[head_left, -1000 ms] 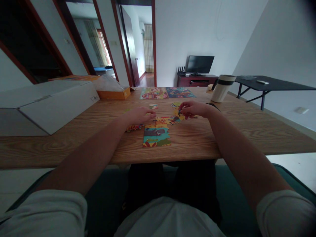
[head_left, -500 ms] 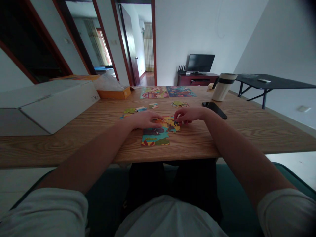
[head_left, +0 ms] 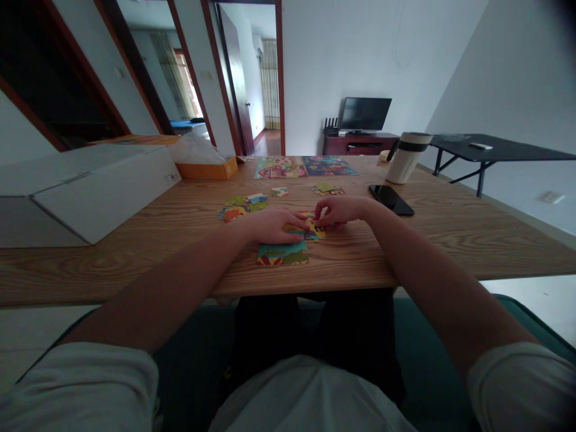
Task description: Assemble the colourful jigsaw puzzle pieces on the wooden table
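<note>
A partly joined jigsaw puzzle (head_left: 282, 255) with teal, green and yellow pictures lies near the front edge of the wooden table. My left hand (head_left: 279, 227) rests flat on its upper left part, fingers stretched out to the right, hiding some pieces. Bent over the upper right part, my right hand (head_left: 335, 212) pinches with thumb and forefinger at a yellow puzzle piece (head_left: 319, 232). Whether that piece is fully joined to its neighbours cannot be seen. Loose puzzle pieces (head_left: 234, 212) are heaped just beyond my left wrist.
Farther back lie a single piece (head_left: 279, 192), a small pile of pieces (head_left: 327, 189) and two picture sheets (head_left: 281, 167). A phone (head_left: 390, 200) and a white mug (head_left: 407, 159) stand right. At left are a white box (head_left: 108, 195) and an orange box (head_left: 204, 171).
My left hand has slid slightly right and toward me, covering more of the joined puzzle. My right hand has shifted a little left, still at the upper right pieces.
</note>
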A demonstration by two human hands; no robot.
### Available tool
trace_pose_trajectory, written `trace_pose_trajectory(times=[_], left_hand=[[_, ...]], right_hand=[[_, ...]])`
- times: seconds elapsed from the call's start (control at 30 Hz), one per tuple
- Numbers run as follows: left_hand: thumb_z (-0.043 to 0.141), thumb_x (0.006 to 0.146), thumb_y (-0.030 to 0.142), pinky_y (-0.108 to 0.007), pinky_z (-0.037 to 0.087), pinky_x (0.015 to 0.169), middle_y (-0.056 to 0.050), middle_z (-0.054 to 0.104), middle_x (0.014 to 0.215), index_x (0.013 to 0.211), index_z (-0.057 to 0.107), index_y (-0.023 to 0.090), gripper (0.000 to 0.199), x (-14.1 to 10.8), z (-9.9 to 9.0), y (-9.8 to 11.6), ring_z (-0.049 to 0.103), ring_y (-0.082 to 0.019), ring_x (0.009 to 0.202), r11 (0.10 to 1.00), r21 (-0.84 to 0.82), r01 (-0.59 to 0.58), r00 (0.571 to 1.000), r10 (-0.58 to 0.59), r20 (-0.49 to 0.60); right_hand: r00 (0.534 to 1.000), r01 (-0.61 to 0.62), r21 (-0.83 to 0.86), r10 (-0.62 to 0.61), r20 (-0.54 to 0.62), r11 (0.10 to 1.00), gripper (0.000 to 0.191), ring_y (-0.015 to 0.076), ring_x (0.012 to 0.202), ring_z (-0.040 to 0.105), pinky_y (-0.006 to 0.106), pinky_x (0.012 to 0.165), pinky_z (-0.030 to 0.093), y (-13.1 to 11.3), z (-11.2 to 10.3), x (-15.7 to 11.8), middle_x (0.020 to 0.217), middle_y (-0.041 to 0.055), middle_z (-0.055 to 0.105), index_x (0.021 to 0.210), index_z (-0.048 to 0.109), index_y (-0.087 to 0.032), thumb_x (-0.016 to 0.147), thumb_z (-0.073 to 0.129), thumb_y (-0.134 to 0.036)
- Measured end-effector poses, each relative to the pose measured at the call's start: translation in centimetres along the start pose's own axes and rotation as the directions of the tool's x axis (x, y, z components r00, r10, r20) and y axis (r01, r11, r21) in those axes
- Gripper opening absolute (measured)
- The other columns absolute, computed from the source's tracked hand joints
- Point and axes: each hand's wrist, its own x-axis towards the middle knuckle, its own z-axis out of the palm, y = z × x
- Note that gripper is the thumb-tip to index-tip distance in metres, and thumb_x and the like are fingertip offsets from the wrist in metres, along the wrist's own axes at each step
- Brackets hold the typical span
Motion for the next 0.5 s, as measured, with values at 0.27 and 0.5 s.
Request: trace_pose_trajectory(times=[0.27, 0.5], left_hand=[[0.057, 0.095, 0.046, -0.031, 0.038, 0.109, -0.004, 0.061, 0.141, 0.133, 0.066, 0.028, 0.043, 0.1, 0.31, 0.75, 0.057, -0.023, 0.127, 0.999, 0.003, -0.035, 0.999, 0.035, 0.007], [0.058, 0.095, 0.042, -0.031, 0.037, 0.109, -0.002, 0.064, 0.138, 0.135, 0.064, 0.03, 0.043, -0.11, 0.0, 0.84, 0.058, -0.022, 0.125, 1.0, -0.017, -0.014, 1.0, 0.015, 0.019]], right_hand=[[0.999, 0.011, -0.061, -0.014, -0.043, 0.998, 0.021, 0.0137, 0.064, 0.064, 0.021, 0.053, 0.049, 0.33, 0.09, 0.56, 0.08, 0.0041, 0.071, 0.099, 0.064, -0.019, 0.088, 0.07, -0.035], [1.0, 0.016, -0.048, -0.016, 0.018, 0.999, 0.026, 0.0134, 0.062, 0.063, 0.022, 0.053, 0.049, 0.51, -0.04, 0.52, 0.079, 0.0041, 0.07, 0.098, 0.063, -0.019, 0.086, 0.072, -0.04]])
